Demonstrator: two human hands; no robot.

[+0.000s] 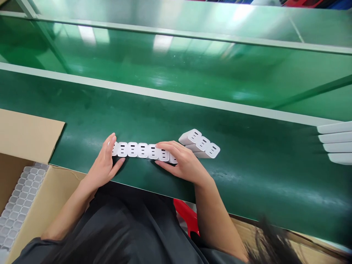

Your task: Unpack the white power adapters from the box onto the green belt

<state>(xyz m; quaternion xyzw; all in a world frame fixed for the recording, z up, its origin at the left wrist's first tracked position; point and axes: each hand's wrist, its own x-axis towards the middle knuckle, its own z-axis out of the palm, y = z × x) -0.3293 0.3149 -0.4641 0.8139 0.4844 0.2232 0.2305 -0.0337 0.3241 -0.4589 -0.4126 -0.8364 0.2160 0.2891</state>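
A row of several white USB chargers [132, 149] stands side by side on the green work surface, port faces up. Each shows small dark slots. My left hand [103, 163] is closed around the left end of the row, thumb at the near side and fingers at the far side. Toward the right end, my right hand [183, 161] grips the row between thumb and fingers and partly hides the last chargers. Just beyond my right hand, three more white chargers [202, 143] lean together, tilted, apart from the row.
An open cardboard box [59, 187] at the lower left holds many white pieces [23, 200] in tight rows. Several white pieces [337, 143] lie stacked at the right edge. A pale rail [165, 94] runs along the back of the green bench [264, 161]. Something red [188, 216] shows below.
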